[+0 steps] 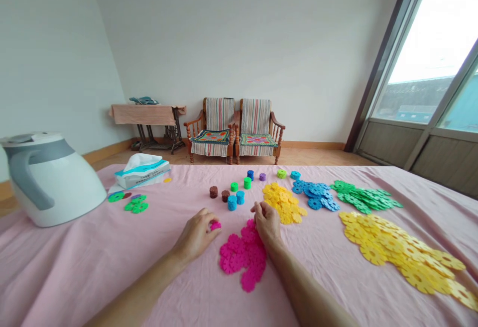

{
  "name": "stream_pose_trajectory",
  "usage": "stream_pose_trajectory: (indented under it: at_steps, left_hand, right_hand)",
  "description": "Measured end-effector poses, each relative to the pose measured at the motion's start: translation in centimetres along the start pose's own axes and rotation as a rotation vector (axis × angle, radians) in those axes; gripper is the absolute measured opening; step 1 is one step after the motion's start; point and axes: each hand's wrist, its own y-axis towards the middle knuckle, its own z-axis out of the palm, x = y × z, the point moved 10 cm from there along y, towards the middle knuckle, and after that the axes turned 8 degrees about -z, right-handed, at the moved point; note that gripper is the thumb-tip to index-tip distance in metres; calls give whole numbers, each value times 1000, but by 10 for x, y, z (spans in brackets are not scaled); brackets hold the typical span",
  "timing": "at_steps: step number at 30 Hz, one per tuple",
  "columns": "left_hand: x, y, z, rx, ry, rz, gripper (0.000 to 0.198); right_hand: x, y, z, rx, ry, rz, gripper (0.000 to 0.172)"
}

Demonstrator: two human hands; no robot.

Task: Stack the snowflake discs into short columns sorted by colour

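Within L hand [196,236], pink discs [215,226]; tissue-box [145,175] txt illegible

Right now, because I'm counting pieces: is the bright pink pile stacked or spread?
Spread: the bright pink pile lies loosely over the cloth, its pieces partly overlapping.

PLACE: home sitting room | SIGNS: wooden armchairs [220,118], crocheted seat mats [257,140], white jug [69,180], tissue box [145,174]

Left of the left hand [199,232], the tabletop [138,250] lies open toward the white jug [61,182]; ahead, brown stacks [213,192] and blue stacks [232,203] block passage, and a yellow pile [284,203] crowds the right hand [267,221]
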Motion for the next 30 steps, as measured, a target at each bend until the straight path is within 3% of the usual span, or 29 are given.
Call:
stream_pose_trajectory:
  at_steps: [10,16,22,30]
  left_hand:
    - [6,4,-3,7,34,-65,5]
    - [0,2,-4,-46,99,-52,6]
    - [0,2,-4,-68,135,-55,9]
    - [18,43,-27,-101,140,-105,2]
  right_hand:
    - [-22,3,15,224,106,260,30]
    - [-10,1,17,271,165,101,34]
    - [-9,-2,17,301,137,97,36]
    - [-10,-1,19,305,153,95,37]
